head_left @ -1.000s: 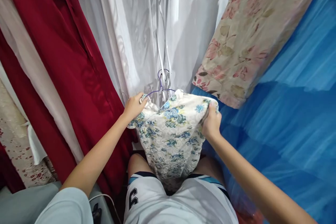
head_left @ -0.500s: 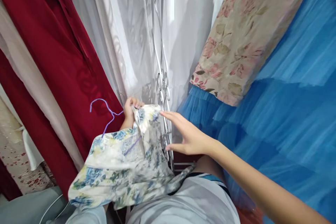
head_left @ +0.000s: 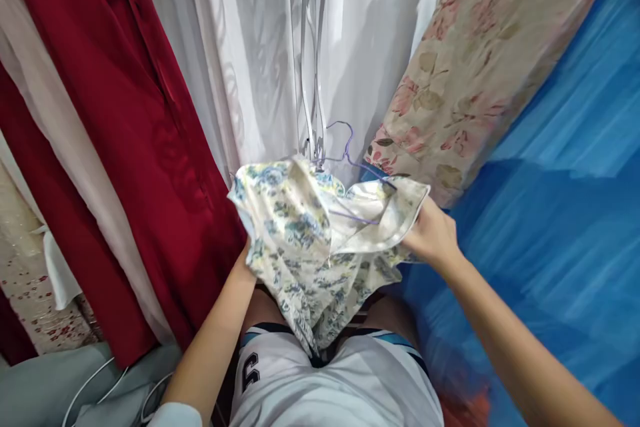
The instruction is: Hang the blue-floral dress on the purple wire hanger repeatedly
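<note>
A floral top [head_left: 300,233], white with blue and yellow flowers, is stretched between my two hands above my lap. My right hand [head_left: 434,232] grips its right edge, fingers partly behind the cloth. At the left edge, my left hand [head_left: 246,255] is mostly hidden by the fabric, which it holds up. A thin purple hanger [head_left: 349,141] sits inside the top. Its hook sticks up beyond the neckline, and its lower bar shows in the opening.
Long dark red cloth [head_left: 170,167] hangs on the left, white curtains [head_left: 255,47] behind a white metal frame [head_left: 313,67] ahead. To the right hang a beige floral dress [head_left: 450,80] and blue tulle [head_left: 540,233]. Grey fabric with a white cable [head_left: 93,383] lies lower left.
My right hand, apart and reaching before, now grips the top's right edge. The top has swung upright and spread open, and the hanger's hook has moved from left to right.
</note>
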`<state>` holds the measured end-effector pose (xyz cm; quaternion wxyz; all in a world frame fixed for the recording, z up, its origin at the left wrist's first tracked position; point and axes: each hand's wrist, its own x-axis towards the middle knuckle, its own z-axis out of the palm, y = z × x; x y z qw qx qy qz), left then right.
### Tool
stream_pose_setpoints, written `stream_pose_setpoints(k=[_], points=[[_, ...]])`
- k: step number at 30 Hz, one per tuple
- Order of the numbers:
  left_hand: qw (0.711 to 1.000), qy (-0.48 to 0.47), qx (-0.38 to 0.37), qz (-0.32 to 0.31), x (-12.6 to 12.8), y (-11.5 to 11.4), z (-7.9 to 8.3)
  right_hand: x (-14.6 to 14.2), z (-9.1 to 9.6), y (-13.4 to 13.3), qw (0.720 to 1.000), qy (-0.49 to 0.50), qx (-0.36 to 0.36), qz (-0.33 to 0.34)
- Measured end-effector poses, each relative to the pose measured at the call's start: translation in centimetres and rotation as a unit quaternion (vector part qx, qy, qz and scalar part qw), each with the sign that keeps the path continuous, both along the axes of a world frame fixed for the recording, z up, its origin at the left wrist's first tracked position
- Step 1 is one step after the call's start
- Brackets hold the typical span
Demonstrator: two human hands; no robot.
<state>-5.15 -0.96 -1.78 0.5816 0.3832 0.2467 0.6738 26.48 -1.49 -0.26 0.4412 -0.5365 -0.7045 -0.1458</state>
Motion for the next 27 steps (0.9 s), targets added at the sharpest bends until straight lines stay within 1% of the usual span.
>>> stream_pose_setpoints(k=[2, 3, 6, 8, 11, 13, 15, 16, 17, 18, 19, 20, 21, 23, 24, 25, 26, 27], points=[[1.0, -0.024, 0.003, -0.014, -0.7, -0.2, -1.6, -0.2, 1.9, 0.5, 0.999, -0.013, -0.019, -0.029], [0.999, -0.032, 0.008, -0.007, -0.8, -0.3, -2.3, -0.5, 2.7, 0.8, 0.999, -0.026, -0.026, -0.034], [0.998, -0.016, 0.006, 0.053, -0.2, -0.8, -4.7, -1.2, 4.2, 1.8, 0.997, -0.077, -0.01, -0.005], [0.996, 0.0, -0.024, 0.084, 0.5, -1.6, -6.5, -0.7, 4.2, 2.5, 0.994, -0.103, 0.007, 0.036], [0.993, -0.023, -0.085, 0.08, 1.7, -3.5, -9.6, 0.7, 3.2, 2.6, 0.984, -0.138, 0.005, 0.114], [0.989, -0.04, -0.116, 0.084, 2.4, -4.9, -11.5, 0.9, 1.7, 1.6, 0.977, -0.137, 0.013, 0.165], [0.98, -0.048, -0.148, 0.12, 2.8, -5.9, -12.9, -0.5, -0.8, -0.2, 0.975, -0.08, 0.027, 0.206], [0.976, -0.047, -0.16, 0.142, 2.8, -6.4, -13.4, -1.7, -2.4, -1.3, 0.973, -0.03, 0.023, 0.228], [0.973, -0.039, -0.165, 0.159, 2.7, -6.7, -13.7, -3.1, -4.2, -2.3, 0.967, 0.042, 0.0, 0.25], [0.972, -0.029, -0.163, 0.168, 2.6, -6.9, -13.8, -4.8, -6.3, -3.3, 0.956, 0.127, -0.024, 0.265], [0.973, -0.016, -0.154, 0.172, 2.6, -7.2, -13.9, -6.5, -8.3, -4.0, 0.937, 0.218, -0.052, 0.269], [0.974, -0.004, -0.145, 0.173, 2.6, -7.4, -13.9, -8.2, -10.3, -4.4, 0.912, 0.303, -0.072, 0.268], [0.975, 0.012, -0.138, 0.175, 2.6, -7.7, -13.8, -9.7, -12.1, -4.7, 0.889, 0.349, -0.114, 0.274], [0.972, 0.052, -0.134, 0.187, 3.1, -8.2, -13.7, -12.1, -14.8, -4.7, 0.833, 0.374, -0.236, 0.331], [0.969, 0.075, -0.13, 0.197, 3.4, -8.6, -13.6, -12.8, -15.5, -4.6, 0.808, 0.377, -0.281, 0.355], [0.966, 0.097, -0.123, 0.206, 3.9, -9.0, -13.6, -13.3, -15.9, -4.4, 0.787, 0.383, -0.309, 0.372], [0.963, 0.115, -0.116, 0.213, 4.3, -9.4, -13.7, -13.4, -16.0, -4.2, 0.774, 0.393, -0.321, 0.379], [0.961, 0.128, -0.109, 0.219, 4.9, -9.8, -13.9, -13.3, -16.0, -4.1, 0.768, 0.405, -0.323, 0.377]])
